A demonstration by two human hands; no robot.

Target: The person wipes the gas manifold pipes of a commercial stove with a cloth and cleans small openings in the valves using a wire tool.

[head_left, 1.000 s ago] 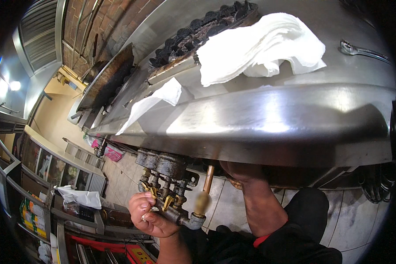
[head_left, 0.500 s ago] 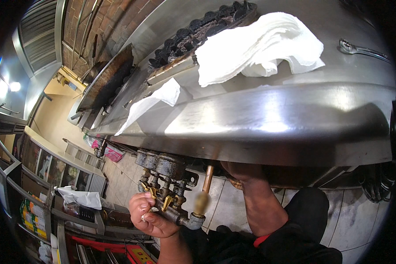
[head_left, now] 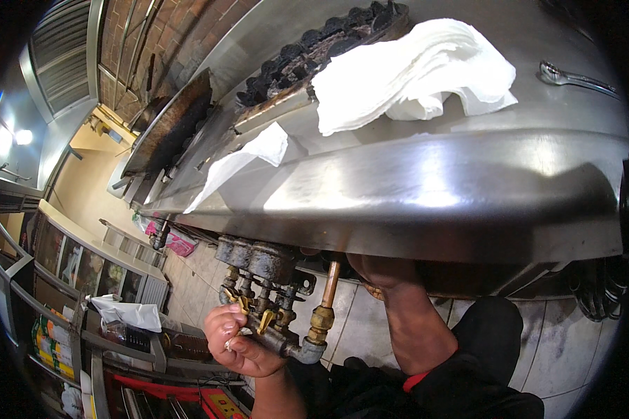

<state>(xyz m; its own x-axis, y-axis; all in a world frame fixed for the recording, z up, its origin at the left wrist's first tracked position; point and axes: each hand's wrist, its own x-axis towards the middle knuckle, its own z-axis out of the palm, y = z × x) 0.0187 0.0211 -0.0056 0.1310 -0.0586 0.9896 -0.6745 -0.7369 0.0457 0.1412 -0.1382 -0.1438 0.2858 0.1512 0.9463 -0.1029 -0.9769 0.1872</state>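
Below the front edge of the steel counter, my left hand (head_left: 239,342) is closed at the end of a gas valve manifold (head_left: 276,341). A small white scrap (head_left: 236,340), perhaps paper, shows between its curled fingers. Yellow brass valve handles (head_left: 266,320) sit right beside the fingertips. From the manifold's elbow a brass fitting (head_left: 321,322) and a copper pipe (head_left: 332,279) run up under the counter. My right hand (head_left: 379,271) reaches beneath the counter edge to the right of that pipe; its fingers are hidden in shadow.
On the steel counter (head_left: 356,178) lie a stack of white paper towels (head_left: 412,73), a loose towel (head_left: 248,157) and a wrench (head_left: 573,78). A blackened burner (head_left: 307,59) stands behind. Shelves (head_left: 84,314) fill the lower left. Pale tiles (head_left: 356,325) cover the floor.
Both hands stay nearly where they were. The brass fitting, blurred half a second ago, now shows sharply.
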